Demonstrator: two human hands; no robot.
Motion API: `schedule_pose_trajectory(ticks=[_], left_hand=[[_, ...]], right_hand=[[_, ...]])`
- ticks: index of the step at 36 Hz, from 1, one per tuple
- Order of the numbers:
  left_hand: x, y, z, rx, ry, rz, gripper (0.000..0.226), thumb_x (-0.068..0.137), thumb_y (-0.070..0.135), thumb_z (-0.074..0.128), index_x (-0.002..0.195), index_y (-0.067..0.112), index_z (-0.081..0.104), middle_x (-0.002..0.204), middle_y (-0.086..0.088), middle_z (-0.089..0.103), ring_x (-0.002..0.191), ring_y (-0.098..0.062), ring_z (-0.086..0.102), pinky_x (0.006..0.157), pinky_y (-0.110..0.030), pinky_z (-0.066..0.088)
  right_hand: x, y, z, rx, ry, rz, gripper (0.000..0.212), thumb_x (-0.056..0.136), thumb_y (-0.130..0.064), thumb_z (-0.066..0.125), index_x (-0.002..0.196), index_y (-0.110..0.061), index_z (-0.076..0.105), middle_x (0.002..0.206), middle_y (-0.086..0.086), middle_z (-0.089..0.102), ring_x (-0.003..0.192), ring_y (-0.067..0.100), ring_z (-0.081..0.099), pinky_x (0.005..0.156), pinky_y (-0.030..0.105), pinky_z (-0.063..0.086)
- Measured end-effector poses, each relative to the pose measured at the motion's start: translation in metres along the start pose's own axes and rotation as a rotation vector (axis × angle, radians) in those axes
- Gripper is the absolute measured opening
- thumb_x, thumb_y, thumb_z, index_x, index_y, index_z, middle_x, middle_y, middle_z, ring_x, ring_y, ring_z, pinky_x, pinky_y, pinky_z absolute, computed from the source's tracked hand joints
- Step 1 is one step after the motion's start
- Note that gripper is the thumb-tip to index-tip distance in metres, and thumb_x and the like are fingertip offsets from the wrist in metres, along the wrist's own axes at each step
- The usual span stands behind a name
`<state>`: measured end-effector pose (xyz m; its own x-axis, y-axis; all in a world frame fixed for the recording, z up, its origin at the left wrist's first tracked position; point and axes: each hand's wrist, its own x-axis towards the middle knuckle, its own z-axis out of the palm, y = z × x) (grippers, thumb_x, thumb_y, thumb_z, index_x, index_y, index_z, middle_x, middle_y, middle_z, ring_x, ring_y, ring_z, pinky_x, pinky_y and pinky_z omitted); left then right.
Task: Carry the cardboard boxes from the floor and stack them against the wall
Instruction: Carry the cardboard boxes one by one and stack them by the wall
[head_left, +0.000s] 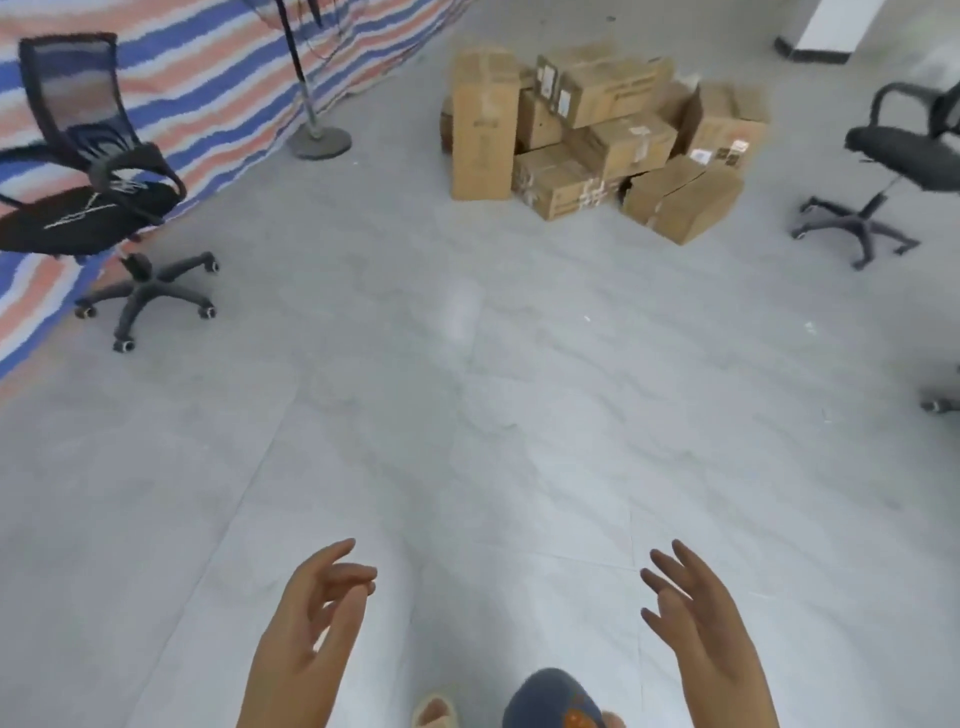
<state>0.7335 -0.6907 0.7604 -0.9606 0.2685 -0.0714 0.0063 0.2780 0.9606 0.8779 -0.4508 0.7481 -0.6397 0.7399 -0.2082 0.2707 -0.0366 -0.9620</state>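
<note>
Boxes far across the floor, hands empty.
The cardboard boxes (602, 135) lie heaped well beyond the left hand (306, 618) and right hand (696, 623), both spread loosely, holding nothing.

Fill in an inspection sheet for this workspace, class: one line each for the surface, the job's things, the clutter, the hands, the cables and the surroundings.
Surface: grey tiled floor, bare between the person and the pile.
Job's things: cardboard boxes heaped on the floor far ahead; one tall box stands upright at the pile's left.
Clutter: pole stand with round base by the tarp.
Hands: left hand and right hand both raised, fingers relaxed, holding nothing.
Cables: nothing seen.
Surroundings: striped tarp along the left; black office chair at left, another office chair at right.
</note>
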Motion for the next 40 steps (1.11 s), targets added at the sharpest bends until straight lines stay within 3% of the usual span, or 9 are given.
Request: schedule_pose_trajectory(ticks=[4,6,9,12,15,24,31,37,40], left_hand=[[0.050,0.012,0.036,0.016,-0.109,0.033,0.029,0.069,0.041,0.056,0.097,0.048,0.061,0.091,0.006,0.071,0.086,-0.008,0.068,0.080,-0.008,0.048],[0.075,0.015,0.058,0.031,-0.148,0.039,0.036,0.063,0.051,0.053,0.098,0.049,0.061,0.090,0.007,0.070,0.086,-0.008,0.068,0.081,-0.008,0.048],[0.113,0.026,0.102,0.033,-0.177,0.057,0.031,0.065,0.049,0.053,0.095,0.052,0.061,0.091,0.008,0.070,0.086,-0.007,0.068,0.080,-0.007,0.047],[0.147,0.038,0.154,0.027,-0.208,0.069,0.030,0.075,0.029,0.053,0.091,0.053,0.060,0.093,0.008,0.070,0.087,-0.005,0.067,0.080,-0.006,0.047],[0.179,0.058,0.207,0.028,-0.212,0.085,0.033,0.075,0.025,0.051,0.092,0.052,0.060,0.091,0.009,0.070,0.086,-0.006,0.067,0.080,-0.008,0.048],[0.274,0.109,0.316,-0.013,-0.188,0.072,0.027,0.066,0.050,0.054,0.092,0.053,0.061,0.092,0.008,0.070,0.086,-0.005,0.068,0.080,-0.009,0.049],[0.377,0.103,0.360,-0.027,-0.122,0.027,0.031,0.072,0.021,0.050,0.102,0.023,0.061,0.085,0.008,0.071,0.082,-0.012,0.067,0.076,-0.009,0.050],[0.502,0.131,0.402,-0.044,-0.114,0.033,0.033,0.074,0.026,0.051,0.089,0.052,0.063,0.091,0.007,0.070,0.082,-0.005,0.067,0.078,-0.012,0.050],[0.566,0.152,0.413,-0.055,-0.108,0.039,0.027,0.076,0.025,0.052,0.094,0.041,0.063,0.090,0.007,0.070,0.083,-0.006,0.068,0.080,-0.014,0.050]], right_hand=[[0.033,0.000,-0.018,0.070,0.129,0.053,0.049,0.092,0.001,0.051,0.102,-0.046,0.064,0.115,-0.005,0.069,0.096,0.002,0.067,0.080,0.028,0.054],[0.055,-0.004,-0.026,0.132,0.180,0.053,0.025,0.084,-0.028,0.069,0.104,-0.042,0.063,0.115,-0.001,0.069,0.094,0.002,0.067,0.078,0.026,0.055],[0.100,-0.005,-0.043,0.162,0.211,0.072,0.055,0.059,-0.068,0.073,0.105,-0.041,0.063,0.115,-0.004,0.069,0.096,0.005,0.068,0.078,0.027,0.056],[0.156,-0.005,-0.069,0.160,0.213,0.042,0.030,0.084,-0.030,0.069,0.110,-0.035,0.057,0.113,-0.001,0.069,0.095,0.004,0.068,0.081,0.029,0.055],[0.210,-0.014,-0.103,0.099,0.221,0.042,0.040,0.093,0.001,0.049,0.111,-0.034,0.057,0.112,-0.004,0.069,0.096,0.006,0.068,0.083,0.032,0.054],[0.363,-0.043,-0.167,0.056,0.237,0.018,0.039,0.094,0.002,0.047,0.110,-0.033,0.056,0.114,-0.001,0.066,0.095,0.006,0.068,0.078,0.026,0.055],[0.486,-0.049,-0.149,0.052,0.203,0.043,0.039,0.095,0.002,0.046,0.110,-0.033,0.056,0.114,-0.001,0.067,0.093,0.006,0.068,0.075,0.021,0.056],[0.609,-0.084,-0.117,0.065,0.222,0.012,0.036,0.096,-0.001,0.045,0.118,-0.029,0.054,0.117,-0.001,0.065,0.097,0.006,0.067,0.079,0.024,0.056],[0.666,-0.114,-0.103,0.111,0.253,0.000,0.033,0.097,-0.003,0.044,0.121,-0.024,0.054,0.116,0.000,0.065,0.098,0.008,0.067,0.079,0.025,0.056]])
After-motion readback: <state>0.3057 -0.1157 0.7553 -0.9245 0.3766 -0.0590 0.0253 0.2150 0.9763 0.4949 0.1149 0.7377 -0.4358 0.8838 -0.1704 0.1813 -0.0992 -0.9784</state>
